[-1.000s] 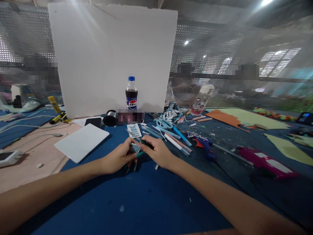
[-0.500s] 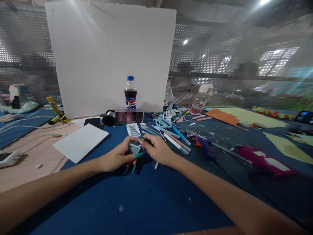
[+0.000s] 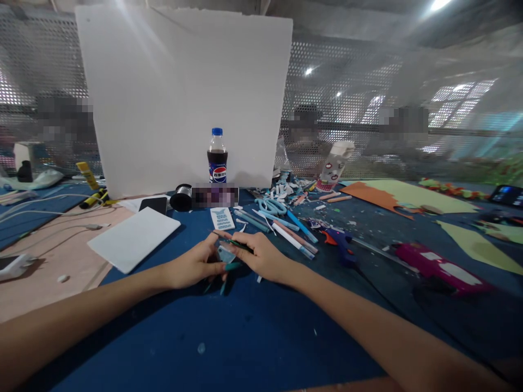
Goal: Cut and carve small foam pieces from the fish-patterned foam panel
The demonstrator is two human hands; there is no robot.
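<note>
My left hand [image 3: 192, 265] rests on the blue table [image 3: 245, 332], its fingers with long teal nails pinching a small pale blue piece [image 3: 225, 253]. My right hand [image 3: 261, 256] sits just to its right, fingers closed round a thin dark green pen-like tool [image 3: 235, 243] whose tip lies over that piece. The two hands touch at the fingertips. A small printed card [image 3: 223, 218] lies just beyond them.
A big white foam board [image 3: 183, 98] stands behind a cola bottle [image 3: 217, 157]. A white sheet [image 3: 134, 238] lies left. Scissors [image 3: 273, 206], several pens [image 3: 294, 235], a blue glue gun [image 3: 341, 243], a pink tool [image 3: 437, 268] and coloured paper [image 3: 408, 196] lie right. People sit behind the mesh.
The hands have stayed together on the table; the right hand's tool has tipped flatter over the small piece, and the left fingers have closed in slightly.
</note>
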